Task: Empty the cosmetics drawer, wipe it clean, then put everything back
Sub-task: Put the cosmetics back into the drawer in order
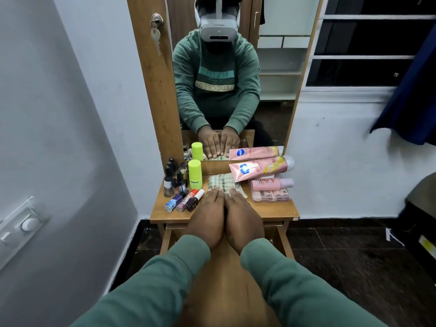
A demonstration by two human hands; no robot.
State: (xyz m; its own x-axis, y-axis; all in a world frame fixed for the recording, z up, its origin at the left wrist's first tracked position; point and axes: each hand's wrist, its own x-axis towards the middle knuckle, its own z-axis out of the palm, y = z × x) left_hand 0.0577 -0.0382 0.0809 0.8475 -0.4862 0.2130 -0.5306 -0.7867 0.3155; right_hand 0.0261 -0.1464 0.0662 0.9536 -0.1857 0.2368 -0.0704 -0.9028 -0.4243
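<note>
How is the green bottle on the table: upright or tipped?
Upright. The green bottle stands on its base on the table, cap on top, beside the nail polish bottles.

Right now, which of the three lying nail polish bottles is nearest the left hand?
The dark maroon glass bottle with the white cap, rightmost of the three, beside the left hand.

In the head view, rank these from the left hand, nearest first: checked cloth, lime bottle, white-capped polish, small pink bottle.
1. Checked cloth: under the left hand's fingertips.
2. White-capped polish: lying just left of that hand.
3. Lime bottle: upright, behind and to the left.
4. Small pink bottle: lying to the right, beyond the right hand.
</note>
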